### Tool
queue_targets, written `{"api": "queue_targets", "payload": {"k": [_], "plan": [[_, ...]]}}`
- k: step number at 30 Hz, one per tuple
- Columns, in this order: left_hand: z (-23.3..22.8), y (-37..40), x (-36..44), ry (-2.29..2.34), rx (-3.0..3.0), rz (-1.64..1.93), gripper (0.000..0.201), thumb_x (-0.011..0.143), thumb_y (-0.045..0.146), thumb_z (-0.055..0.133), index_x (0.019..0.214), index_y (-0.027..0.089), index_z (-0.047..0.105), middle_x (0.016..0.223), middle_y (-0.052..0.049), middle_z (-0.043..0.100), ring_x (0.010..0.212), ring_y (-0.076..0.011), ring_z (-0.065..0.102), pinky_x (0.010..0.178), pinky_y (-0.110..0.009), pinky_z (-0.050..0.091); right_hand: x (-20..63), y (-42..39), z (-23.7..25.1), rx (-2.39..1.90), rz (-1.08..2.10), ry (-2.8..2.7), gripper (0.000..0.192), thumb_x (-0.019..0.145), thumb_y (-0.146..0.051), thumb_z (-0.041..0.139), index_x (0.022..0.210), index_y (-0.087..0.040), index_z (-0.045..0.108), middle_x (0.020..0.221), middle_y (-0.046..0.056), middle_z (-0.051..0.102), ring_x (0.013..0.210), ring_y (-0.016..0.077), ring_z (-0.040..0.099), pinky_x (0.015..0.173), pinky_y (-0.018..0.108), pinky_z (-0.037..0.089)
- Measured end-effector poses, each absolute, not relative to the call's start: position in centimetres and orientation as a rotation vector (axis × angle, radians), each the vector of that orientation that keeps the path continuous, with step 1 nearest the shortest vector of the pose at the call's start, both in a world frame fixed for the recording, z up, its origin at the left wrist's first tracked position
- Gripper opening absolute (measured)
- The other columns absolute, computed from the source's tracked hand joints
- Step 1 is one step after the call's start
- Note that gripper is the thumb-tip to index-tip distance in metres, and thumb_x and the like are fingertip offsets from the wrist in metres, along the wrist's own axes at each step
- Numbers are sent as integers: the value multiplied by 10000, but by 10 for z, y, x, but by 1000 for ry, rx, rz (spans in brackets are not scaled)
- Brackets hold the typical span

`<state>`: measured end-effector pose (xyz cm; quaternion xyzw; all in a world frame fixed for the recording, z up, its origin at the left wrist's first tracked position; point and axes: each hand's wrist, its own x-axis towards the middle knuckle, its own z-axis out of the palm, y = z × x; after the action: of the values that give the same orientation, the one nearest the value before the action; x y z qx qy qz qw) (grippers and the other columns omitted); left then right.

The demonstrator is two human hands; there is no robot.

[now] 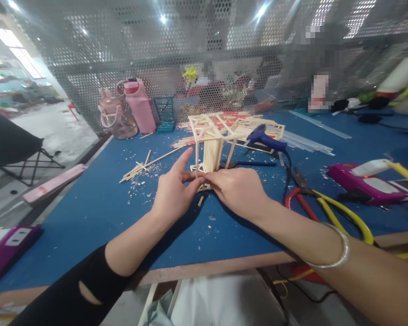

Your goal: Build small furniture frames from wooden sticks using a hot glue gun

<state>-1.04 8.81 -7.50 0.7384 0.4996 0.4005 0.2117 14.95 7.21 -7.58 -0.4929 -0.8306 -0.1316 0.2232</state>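
A small model of pale wooden sticks [211, 154] stands upright on the blue table, with an open square grid on top and thin legs. My left hand [172, 192] pinches a lower front leg between thumb and fingers, its index finger raised. My right hand [240, 190] is closed, its thumb and fingertips pressed together at the model's lower front, touching the left fingertips. What the right fingers hold is hidden. A short stick piece [201, 201] lies just below the hands. Behind the model is a blue hot glue gun [265, 138] with a black cord.
Red-and-yellow pliers [326, 203] lie right of my right forearm. Loose sticks [136, 172] and wood crumbs are on the left. Clear glue sticks [306, 142], a pink bottle [140, 106] and a transparent jug [117, 115] stand or lie toward the perforated metal screen [132, 50]. Purple power strips [370, 185] flank the table.
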Motion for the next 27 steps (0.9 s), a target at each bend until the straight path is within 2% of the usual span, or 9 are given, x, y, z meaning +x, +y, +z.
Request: {"api": "queue_targets", "payload": {"k": [8,14,18,21,23,27], "plan": [[-78,89,-10,1384,2022,1167,698,745,258,667,1384,221,390,811,-3,754,819,-169,705,827,-303,520,159,72,-79,-1157,-364,-2149,251,848,-188,500,976,-209,715,783,25,752,618,141,657,517,248,361],[-82,90,-11,1342,1976,1175,702,756,266,662,1396,214,378,805,-25,751,817,-176,707,783,-300,536,175,70,-74,-1035,-330,-1705,234,774,-150,481,791,-181,712,616,-7,700,464,98,566,492,212,413],[-82,91,-11,1331,1966,1168,709,755,279,665,1398,234,371,831,-22,753,836,-181,705,783,-302,538,172,72,-78,-978,-274,-1866,226,780,-180,499,789,-198,724,684,-3,725,540,107,612,541,213,432],[-81,91,-11,1352,1960,1146,698,753,284,668,1390,243,384,858,-19,756,831,-179,704,789,-306,537,166,75,-83,-1005,-283,-2050,237,838,-215,508,905,-220,735,807,11,753,653,126,660,559,225,406],[-81,91,-11,1359,1966,1136,692,756,279,663,1389,243,385,869,-18,757,843,-179,701,790,-305,536,163,77,-85,-1075,-319,-2140,239,871,-240,506,953,-234,730,800,15,753,644,134,660,524,240,357],[-80,90,-11,1356,1998,1137,676,767,274,653,1388,236,390,875,-14,758,849,-181,701,802,-312,533,160,80,-83,-1170,-381,-2241,227,896,-267,507,923,-228,729,739,25,738,611,132,636,506,252,292]]}}
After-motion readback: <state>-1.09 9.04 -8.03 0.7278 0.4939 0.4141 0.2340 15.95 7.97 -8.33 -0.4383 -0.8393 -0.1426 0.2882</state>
